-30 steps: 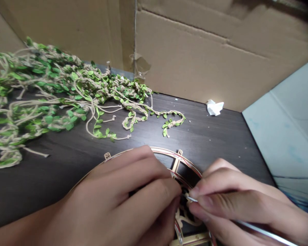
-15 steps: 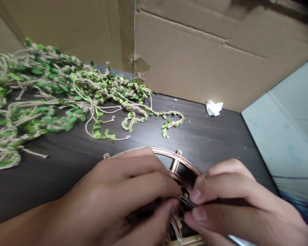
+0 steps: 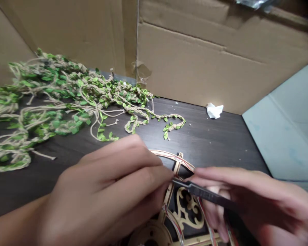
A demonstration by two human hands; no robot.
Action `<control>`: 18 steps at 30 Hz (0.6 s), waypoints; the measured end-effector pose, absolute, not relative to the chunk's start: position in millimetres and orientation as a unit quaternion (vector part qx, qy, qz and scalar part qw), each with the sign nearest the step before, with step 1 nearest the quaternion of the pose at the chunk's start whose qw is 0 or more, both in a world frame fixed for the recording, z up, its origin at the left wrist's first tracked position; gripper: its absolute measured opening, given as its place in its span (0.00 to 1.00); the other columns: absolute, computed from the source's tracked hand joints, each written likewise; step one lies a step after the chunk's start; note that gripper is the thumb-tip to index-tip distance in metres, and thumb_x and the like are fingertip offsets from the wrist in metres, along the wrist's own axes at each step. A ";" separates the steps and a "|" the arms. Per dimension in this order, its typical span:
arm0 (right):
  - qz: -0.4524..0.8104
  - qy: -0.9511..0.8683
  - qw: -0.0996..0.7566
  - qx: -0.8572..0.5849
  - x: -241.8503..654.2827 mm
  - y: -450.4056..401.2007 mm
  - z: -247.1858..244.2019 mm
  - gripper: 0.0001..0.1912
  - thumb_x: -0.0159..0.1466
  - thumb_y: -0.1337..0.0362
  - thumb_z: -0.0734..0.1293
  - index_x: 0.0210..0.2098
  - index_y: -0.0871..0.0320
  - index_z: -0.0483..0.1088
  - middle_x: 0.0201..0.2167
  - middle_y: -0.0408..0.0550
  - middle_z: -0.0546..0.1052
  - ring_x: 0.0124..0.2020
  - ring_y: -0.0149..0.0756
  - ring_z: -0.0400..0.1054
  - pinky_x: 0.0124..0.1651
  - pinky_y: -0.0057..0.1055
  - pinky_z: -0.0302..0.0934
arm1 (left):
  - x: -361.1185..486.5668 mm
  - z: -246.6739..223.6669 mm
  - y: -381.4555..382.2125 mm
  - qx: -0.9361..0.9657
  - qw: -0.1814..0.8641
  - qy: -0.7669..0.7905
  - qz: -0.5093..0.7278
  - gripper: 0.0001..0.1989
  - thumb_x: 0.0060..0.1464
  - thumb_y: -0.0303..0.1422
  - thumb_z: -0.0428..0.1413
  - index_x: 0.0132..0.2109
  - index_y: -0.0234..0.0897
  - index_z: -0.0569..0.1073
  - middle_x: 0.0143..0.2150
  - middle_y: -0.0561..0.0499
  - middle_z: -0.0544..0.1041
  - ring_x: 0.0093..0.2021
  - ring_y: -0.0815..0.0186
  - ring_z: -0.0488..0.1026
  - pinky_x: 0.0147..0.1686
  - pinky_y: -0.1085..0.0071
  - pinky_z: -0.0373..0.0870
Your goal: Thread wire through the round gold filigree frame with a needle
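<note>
A round wooden lattice frame point(image 3: 180, 164) with scrollwork and thin red and white wires along its rings lies under both hands. My left hand point(image 3: 113, 191) is closed over its left part, fingertips pinched together; whatever is between them is hidden. Black tweezers point(image 3: 202, 192) slant from my right hand point(image 3: 248, 191), their narrow tip meeting the left fingertips. The right fingers are stretched along the far side of the tweezers, and the thumb is blurred close to the camera. Below the hands shows a wooden hub disc point(image 3: 157, 232).
A tangled heap of braided beige cord with green leaves point(image 3: 100, 92) covers the back left of the dark table point(image 3: 228, 143). Cardboard walls point(image 3: 184, 61) stand behind. A crumpled white paper scrap point(image 3: 214, 111) lies at the back, and a pale panel point(image 3: 292, 133) bounds the right.
Both hands were pinching close together over the dark prongs. My right hand has opened out and moved back along the tweezers, whose black body now shows. The left hand has shifted slightly left.
</note>
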State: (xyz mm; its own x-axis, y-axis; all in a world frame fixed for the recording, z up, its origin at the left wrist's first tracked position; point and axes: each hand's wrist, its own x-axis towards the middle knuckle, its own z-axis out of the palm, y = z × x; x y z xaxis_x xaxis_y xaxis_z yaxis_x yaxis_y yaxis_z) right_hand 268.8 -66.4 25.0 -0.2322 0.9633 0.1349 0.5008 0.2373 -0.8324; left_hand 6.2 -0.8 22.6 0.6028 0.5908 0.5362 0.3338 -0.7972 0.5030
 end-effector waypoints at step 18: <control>0.172 -0.772 0.236 -0.565 270.2 -42.3 23.3 0.07 0.70 0.67 0.67 0.46 0.53 0.74 0.37 0.43 0.77 0.35 0.28 0.72 0.37 0.24 0.67 | -4.3 0.3 22.9 0.910 0.159 0.335 0.185 0.11 0.65 0.36 0.55 0.53 0.46 0.75 0.50 0.51 0.76 0.48 0.58 0.70 0.47 0.59 0.65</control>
